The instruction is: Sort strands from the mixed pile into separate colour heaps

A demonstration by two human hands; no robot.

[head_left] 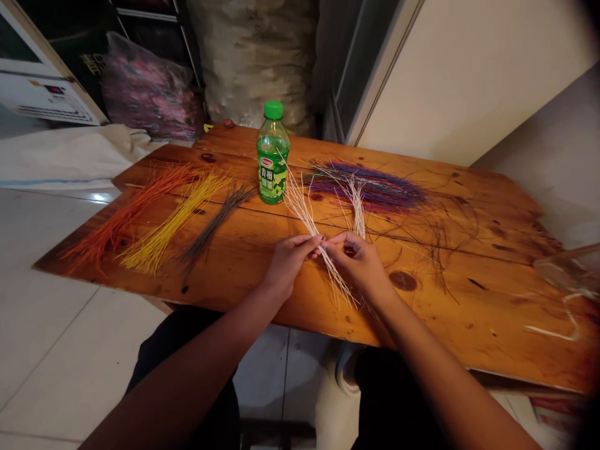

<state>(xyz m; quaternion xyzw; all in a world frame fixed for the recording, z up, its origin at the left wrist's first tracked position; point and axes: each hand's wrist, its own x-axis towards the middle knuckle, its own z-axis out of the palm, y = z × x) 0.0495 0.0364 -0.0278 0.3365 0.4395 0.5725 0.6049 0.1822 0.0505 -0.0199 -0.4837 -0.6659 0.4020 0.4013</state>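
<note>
A loose bundle of thin white strands [304,212] is pinched at its middle between my two hands, above the front part of the wooden table. My left hand [291,257] closes on it from the left with thumb and fingers. From the right, my right hand [357,259] pinches it at the same spot, the fingertips of both hands almost touching. The strands fan out toward the bottle at the top and toward the table edge below. Just behind my right hand lies a second white bundle [358,209], partly hidden by it.
On the wooden table [469,319], orange strands [131,215], yellow strands [175,222] and grey strands [218,222] lie at left. A green-capped drink bottle [272,156] stands at the back. Purple and mixed dark strands [375,187] spread behind my right hand. A plastic bag [145,94] sits beyond.
</note>
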